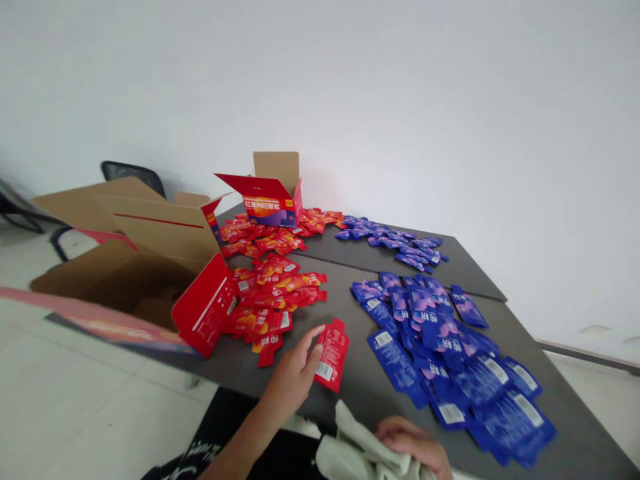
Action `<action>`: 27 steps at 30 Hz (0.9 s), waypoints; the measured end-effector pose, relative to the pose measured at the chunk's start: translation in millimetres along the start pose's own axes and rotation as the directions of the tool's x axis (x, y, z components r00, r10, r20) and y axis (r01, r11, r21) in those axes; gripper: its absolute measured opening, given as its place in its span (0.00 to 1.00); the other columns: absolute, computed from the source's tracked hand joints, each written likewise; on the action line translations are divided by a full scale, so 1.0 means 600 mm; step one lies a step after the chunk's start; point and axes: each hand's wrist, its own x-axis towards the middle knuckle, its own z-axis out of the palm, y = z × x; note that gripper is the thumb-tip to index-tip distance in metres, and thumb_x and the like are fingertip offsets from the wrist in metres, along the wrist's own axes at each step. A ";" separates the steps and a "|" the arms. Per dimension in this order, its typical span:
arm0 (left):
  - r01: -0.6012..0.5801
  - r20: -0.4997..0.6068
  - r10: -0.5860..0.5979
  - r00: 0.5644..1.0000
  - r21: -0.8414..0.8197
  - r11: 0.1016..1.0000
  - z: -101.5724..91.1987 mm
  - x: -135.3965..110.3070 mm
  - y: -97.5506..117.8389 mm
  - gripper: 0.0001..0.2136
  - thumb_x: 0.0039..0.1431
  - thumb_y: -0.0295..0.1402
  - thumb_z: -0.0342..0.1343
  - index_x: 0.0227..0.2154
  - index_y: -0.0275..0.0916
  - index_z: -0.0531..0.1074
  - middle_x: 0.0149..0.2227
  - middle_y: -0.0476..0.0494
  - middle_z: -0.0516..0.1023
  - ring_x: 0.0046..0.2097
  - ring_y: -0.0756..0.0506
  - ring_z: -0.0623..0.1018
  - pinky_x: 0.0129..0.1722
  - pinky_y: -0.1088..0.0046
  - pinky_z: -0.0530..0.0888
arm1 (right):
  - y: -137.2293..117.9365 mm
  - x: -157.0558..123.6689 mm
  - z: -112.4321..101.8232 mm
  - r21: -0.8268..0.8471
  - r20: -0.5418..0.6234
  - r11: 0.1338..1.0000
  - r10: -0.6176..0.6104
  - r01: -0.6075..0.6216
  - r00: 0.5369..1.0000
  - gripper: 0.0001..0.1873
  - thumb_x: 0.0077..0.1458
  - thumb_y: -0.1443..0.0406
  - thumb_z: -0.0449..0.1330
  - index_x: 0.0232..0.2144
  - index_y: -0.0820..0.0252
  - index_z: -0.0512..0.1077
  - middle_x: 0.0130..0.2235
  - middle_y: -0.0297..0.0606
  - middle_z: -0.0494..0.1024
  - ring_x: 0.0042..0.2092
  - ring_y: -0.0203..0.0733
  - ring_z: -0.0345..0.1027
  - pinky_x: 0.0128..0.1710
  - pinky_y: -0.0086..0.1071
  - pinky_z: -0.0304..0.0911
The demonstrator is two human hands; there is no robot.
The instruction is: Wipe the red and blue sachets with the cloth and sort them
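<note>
My left hand grips a red pouch by its edge, thumb and fingers closed on it; the barcode side faces up, over the dark table near its front edge. Below and to the right, my right hand is wrapped around a pale green cloth, close to my lap. Left of the held pouch lies a heap of red pouches. On the right side spreads a large pile of blue pouches, some showing white barcode labels.
An open cardboard box with raised flaps stands at the left table edge. Farther back is another open red box, with more red pouches beside it. A second group of blue pouches lies near the wall. A black chair stands behind.
</note>
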 end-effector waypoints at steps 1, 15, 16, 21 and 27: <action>0.010 0.030 -0.010 1.000 -0.014 1.000 -0.004 -0.007 -0.006 0.20 0.69 0.48 0.47 0.57 0.52 0.75 0.30 0.47 0.81 0.33 0.41 0.81 0.29 0.69 0.74 | 0.007 0.004 -0.005 0.001 0.013 1.000 0.025 -0.025 1.000 0.15 0.52 0.49 0.69 0.33 0.50 0.86 0.33 0.41 0.85 0.34 0.50 0.81 0.34 0.36 0.76; -0.269 0.211 0.200 0.957 0.383 0.884 -0.021 -0.033 -0.012 0.17 0.73 0.41 0.47 0.57 0.52 0.76 0.49 0.42 0.79 0.50 0.40 0.78 0.55 0.61 0.73 | 0.000 -0.009 0.015 0.033 -0.052 0.969 -0.244 0.246 0.968 0.13 0.54 0.55 0.72 0.42 0.44 0.85 0.38 0.39 0.86 0.38 0.47 0.81 0.38 0.34 0.74; -0.293 0.186 0.233 0.954 0.428 0.855 -0.021 -0.044 -0.011 0.16 0.72 0.43 0.49 0.56 0.53 0.77 0.49 0.41 0.78 0.51 0.39 0.76 0.55 0.58 0.72 | 0.000 -0.009 0.016 0.031 -0.066 0.968 -0.246 0.249 0.967 0.13 0.54 0.55 0.72 0.43 0.44 0.85 0.39 0.39 0.86 0.38 0.47 0.81 0.39 0.34 0.74; -0.413 0.197 0.363 0.911 0.460 0.786 0.004 -0.084 -0.005 0.20 0.69 0.34 0.56 0.61 0.57 0.72 0.61 0.41 0.71 0.60 0.35 0.69 0.57 0.54 0.70 | 0.020 -0.014 0.019 -0.059 -0.225 0.975 -0.221 0.213 0.949 0.11 0.54 0.56 0.72 0.39 0.49 0.85 0.40 0.41 0.85 0.40 0.49 0.80 0.41 0.35 0.74; -0.565 0.342 0.455 0.822 0.396 0.724 0.028 -0.066 -0.011 0.25 0.65 0.31 0.61 0.63 0.56 0.70 0.68 0.45 0.67 0.67 0.34 0.63 0.61 0.50 0.66 | 0.014 -0.016 0.025 -0.130 -0.298 0.960 -0.277 0.249 0.913 0.13 0.57 0.52 0.69 0.33 0.55 0.83 0.37 0.43 0.84 0.36 0.47 0.80 0.36 0.33 0.75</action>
